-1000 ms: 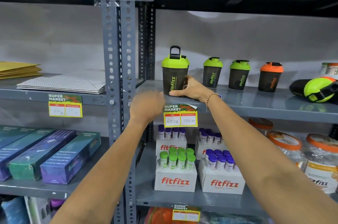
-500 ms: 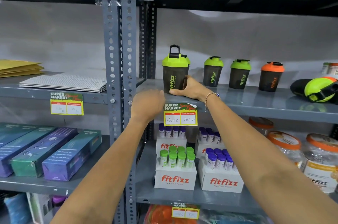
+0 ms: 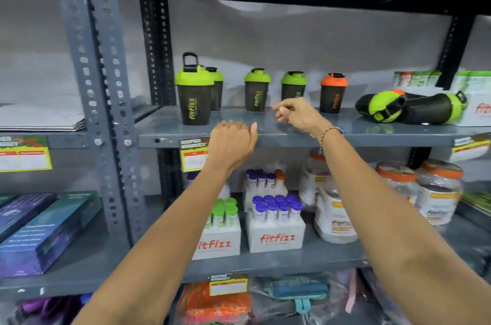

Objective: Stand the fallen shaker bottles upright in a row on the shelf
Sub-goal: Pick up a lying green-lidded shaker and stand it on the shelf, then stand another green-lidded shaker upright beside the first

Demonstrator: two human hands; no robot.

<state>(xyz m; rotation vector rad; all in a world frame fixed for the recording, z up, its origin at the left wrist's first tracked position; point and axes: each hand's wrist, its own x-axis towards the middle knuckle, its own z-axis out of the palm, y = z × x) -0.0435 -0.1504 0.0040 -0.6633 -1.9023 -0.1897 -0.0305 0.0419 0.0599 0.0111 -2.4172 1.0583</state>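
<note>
Bottles stand in a row on the shelf [image 3: 292, 129] — two more bottles [image 3: 409, 108] lie flat near its right end. Left hand [image 3: 231, 142] is curled and right hand [image 3: 299, 114] loosely open — both hold nothing.

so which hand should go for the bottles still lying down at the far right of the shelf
Probably the right hand. It is empty, already above the shelf and on the side of the fallen bottles. The left hand hangs at the shelf's front edge, further from them.
</note>
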